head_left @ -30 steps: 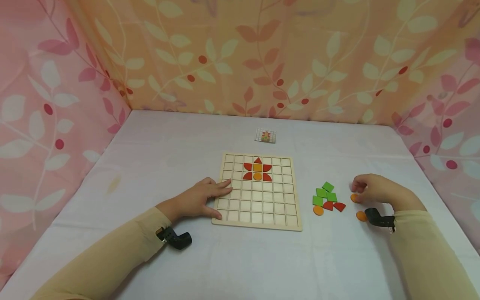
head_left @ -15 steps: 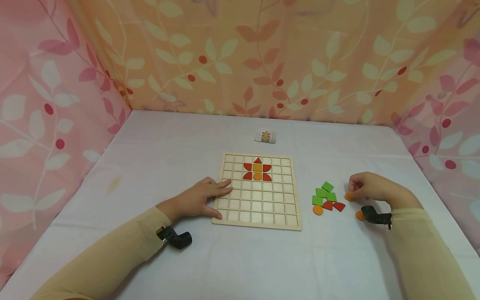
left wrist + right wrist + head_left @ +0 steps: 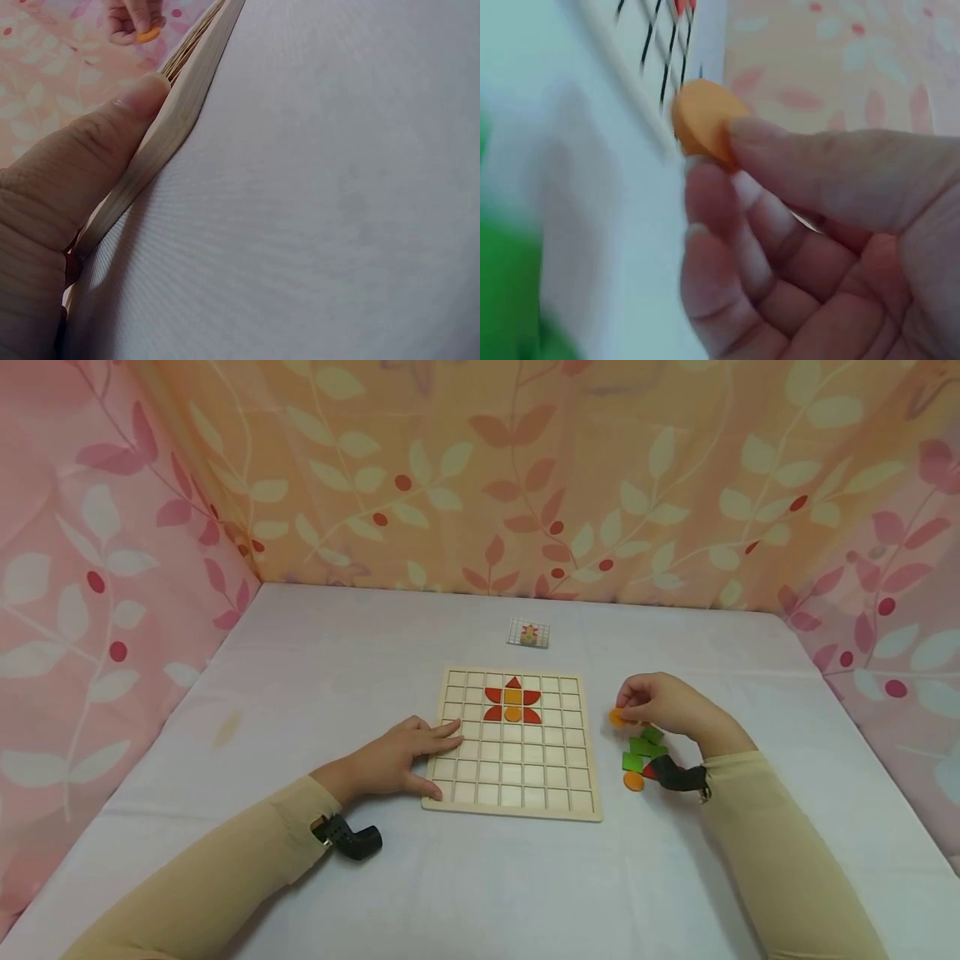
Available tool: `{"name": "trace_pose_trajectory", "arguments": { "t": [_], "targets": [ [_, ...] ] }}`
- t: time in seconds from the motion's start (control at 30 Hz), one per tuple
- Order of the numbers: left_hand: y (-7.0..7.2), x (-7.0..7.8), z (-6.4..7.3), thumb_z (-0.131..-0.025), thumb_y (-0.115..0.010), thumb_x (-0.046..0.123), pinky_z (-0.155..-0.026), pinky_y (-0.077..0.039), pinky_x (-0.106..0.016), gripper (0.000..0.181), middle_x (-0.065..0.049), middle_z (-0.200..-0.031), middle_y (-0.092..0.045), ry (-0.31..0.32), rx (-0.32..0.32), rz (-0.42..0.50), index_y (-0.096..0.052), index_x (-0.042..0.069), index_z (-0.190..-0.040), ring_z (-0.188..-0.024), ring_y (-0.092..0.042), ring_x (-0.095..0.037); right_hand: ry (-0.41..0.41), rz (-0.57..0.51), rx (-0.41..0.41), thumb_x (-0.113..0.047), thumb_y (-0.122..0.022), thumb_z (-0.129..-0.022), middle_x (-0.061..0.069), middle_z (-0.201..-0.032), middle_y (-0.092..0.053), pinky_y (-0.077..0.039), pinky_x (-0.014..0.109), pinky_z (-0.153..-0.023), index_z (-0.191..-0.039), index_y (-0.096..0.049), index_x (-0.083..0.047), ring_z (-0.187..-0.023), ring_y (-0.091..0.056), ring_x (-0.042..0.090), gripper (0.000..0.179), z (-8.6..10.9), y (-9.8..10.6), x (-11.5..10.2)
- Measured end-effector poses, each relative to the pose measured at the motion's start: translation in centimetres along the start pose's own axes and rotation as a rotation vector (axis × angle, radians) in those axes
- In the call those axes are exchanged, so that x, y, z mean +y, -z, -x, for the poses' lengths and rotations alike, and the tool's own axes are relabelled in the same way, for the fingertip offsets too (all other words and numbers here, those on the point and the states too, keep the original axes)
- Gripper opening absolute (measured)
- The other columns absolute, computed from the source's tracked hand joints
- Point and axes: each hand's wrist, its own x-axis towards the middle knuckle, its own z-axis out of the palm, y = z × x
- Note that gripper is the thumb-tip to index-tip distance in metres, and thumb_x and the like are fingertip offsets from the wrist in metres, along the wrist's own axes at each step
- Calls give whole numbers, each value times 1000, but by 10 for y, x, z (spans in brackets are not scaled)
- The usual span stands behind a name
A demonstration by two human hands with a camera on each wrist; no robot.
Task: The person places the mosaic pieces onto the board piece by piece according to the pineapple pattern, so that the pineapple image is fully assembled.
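"How does the right hand (image 3: 675, 706) hold that orange disc (image 3: 703, 116)?"

"In a narrow thumb-and-fingertip pinch, part of its rim left free; it is just right of the board (image 3: 491, 795), near the far side of the green squares (image 3: 632, 762); a light grip seems best, the disc levelled before it touches anything."

"And the left hand (image 3: 397, 757)?"

"Spread wide at the board's left edge, thumb at the near corner; gentle, even pressure should stop any sliding on the cloth-covered worktop (image 3: 322, 652)."

"Materials?"

"The board looks like pale wood, gridded in squares; flat red pieces (image 3: 513, 682) sit in its far cells, one triangular, four curved; the disc looks smooth and matt."
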Motion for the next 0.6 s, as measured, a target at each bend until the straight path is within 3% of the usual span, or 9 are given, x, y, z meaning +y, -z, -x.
{"name": "trace_pose_trajectory", "arguments": {
  "t": [0.27, 0.6],
  "targets": [
    [0, 1, 0, -68, -66, 61, -80, -33, -26, 84, 8, -149, -23, -7, 7, 2, -40, 24, -139, -95, -35, -7, 89, -71, 4, -12, -64, -85, 7, -80, -60, -46, 36, -71, -89, -60, -5, -76, -54, 23, 9, -26, -34, -44],
    [1, 1, 1, -68, -66, 61, -79, -33, -25, 84, 7, -149, -24, -13, 12, 4, -41, 22, -138, -94, -35, -6, 230, -77, -6, -10, -65, -83, 2, -83, -60, -40, 31, -72, -86, -61, -7, -79, -50, 19, 5, -51, -78, -75]
  ]
}}
